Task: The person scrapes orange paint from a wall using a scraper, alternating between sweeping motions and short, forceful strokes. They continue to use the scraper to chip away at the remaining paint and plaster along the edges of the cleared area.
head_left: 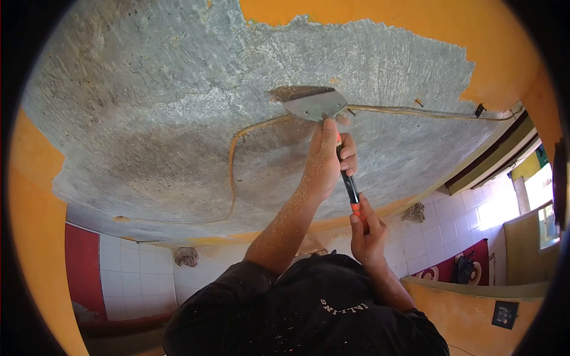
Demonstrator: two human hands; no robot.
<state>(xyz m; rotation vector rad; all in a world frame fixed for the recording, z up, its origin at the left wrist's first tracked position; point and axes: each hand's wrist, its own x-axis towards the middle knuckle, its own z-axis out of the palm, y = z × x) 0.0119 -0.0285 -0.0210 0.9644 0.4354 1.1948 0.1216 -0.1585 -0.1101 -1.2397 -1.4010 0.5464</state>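
My left hand is wrapped round the upper handle of a wide-bladed scraper, its thumb stretched up near the blade. My right hand grips the orange lower end of the black handle. The metal blade is set against a bare grey surface, with a dark shadow at its upper left edge. Orange paint with a ragged edge borders the grey area. Pale flecks cling to my left forearm and dark shirt.
A thin cable bends across the grey surface left of the blade; another cable runs right from it. A small black clip sits at the right. White tiled walls, a low orange partition and a bright window surround me.
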